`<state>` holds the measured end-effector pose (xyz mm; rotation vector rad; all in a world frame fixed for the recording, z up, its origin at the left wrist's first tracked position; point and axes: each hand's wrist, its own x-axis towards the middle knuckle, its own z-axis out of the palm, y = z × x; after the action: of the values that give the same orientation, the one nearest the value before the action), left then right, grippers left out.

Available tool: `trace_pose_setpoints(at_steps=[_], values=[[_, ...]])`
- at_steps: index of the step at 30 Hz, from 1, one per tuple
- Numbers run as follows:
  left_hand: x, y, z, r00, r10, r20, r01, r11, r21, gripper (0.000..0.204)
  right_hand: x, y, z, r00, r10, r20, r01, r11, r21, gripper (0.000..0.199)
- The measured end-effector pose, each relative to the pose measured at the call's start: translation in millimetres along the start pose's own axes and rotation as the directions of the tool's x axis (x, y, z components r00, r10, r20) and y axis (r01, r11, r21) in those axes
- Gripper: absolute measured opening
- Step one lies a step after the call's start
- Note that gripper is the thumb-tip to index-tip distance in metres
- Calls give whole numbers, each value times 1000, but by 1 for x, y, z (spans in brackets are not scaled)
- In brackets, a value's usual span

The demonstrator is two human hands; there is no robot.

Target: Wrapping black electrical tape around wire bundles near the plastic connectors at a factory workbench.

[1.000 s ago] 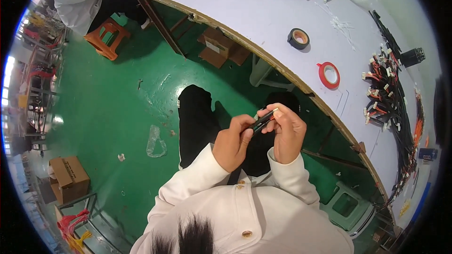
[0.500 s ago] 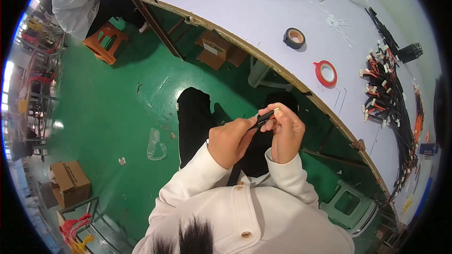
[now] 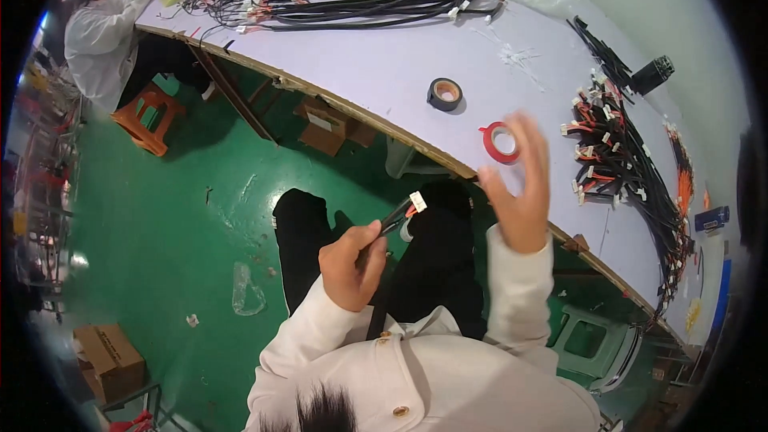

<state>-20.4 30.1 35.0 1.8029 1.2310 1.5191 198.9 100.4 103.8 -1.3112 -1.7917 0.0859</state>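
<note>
In the head view, at centre, I see the left hand (image 3: 350,266) pinching a thin black-sleeved cable (image 3: 394,216) tipped with a white plastic connector (image 3: 418,202). The right hand (image 3: 524,206), right of centre, seems spread and empty, though blur leaves me unsure; overlapping a round red tape roll (image 3: 489,144) in frame, it could, I judge, knock that off the white tabletop (image 3: 352,56) by a careless sweep.

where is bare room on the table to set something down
The widest patch of table is left of the black tape, nearer than the long cables. A narrower strip lies between the red tape and connector pile, partly hidden by the right hand. Crowded: along the cables and pile.
</note>
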Motion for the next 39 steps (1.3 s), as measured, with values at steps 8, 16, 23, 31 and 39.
trace_pose_setpoints(at_steps=[8,16,23,31,39], values=[[3,10,-2,998,-54,-11,53,994,-93,21,-3,34,7,987,128,93,-120,989,-89,51],[-3,22,-5,988,-110,113,132,969,-208,51,-72,-33,61,746,247,618,-646,43,762,74],[0,35,-15,953,-211,219,268,923,-275,66,-69,-32,58,759,88,645,-650,51,758,73],[8,45,-27,914,-196,356,272,945,-179,63,-49,-19,44,760,-215,614,-500,411,763,56],[13,43,-33,902,-126,412,186,977,-107,60,-30,-24,37,710,-337,618,-429,489,759,42]])
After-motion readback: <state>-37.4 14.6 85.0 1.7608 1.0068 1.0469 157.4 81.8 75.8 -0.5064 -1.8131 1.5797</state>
